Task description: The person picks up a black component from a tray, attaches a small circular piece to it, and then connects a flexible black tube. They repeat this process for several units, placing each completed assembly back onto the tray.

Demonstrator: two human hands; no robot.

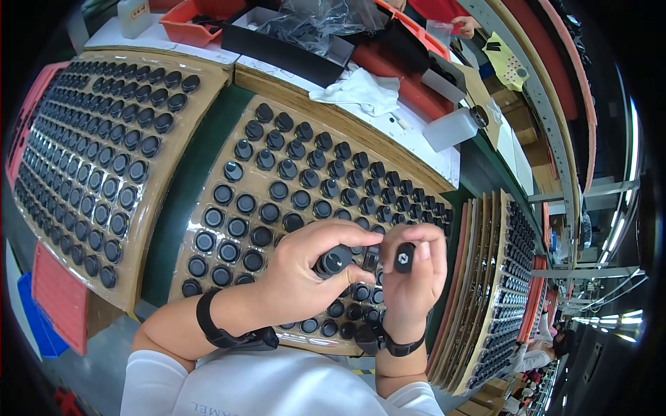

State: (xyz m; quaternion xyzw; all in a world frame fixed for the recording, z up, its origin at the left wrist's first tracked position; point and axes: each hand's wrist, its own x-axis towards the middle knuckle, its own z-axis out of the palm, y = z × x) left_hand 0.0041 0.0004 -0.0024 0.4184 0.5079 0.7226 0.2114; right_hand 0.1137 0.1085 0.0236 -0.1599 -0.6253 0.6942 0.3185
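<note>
My left hand (pixel 295 263) is closed round a short black cylindrical part (pixel 336 261), its round end facing up between thumb and fingers. Close beside it, my right hand (pixel 415 288) grips a black oblong piece (pixel 404 258) with a small white mark on its rounded face. Between the hands a dark bit shows, but I cannot make out which piece it belongs to. Both hands are above a wide cardboard-backed tray (pixel 216 173) with clear plastic, filled with rows of black round parts (pixel 245 203). My wrists carry black bands.
Another filled tray (pixel 214 73) lies to the left, and a stack of trays (pixel 472 277) stands on the right. Along the far bench are a black box (pixel 284 55) with plastic bags, a white cloth (pixel 361 91), a translucent bottle (pixel 449 130) and a red bin (pixel 184 21). Another person's hand (pixel 467 27) shows beyond.
</note>
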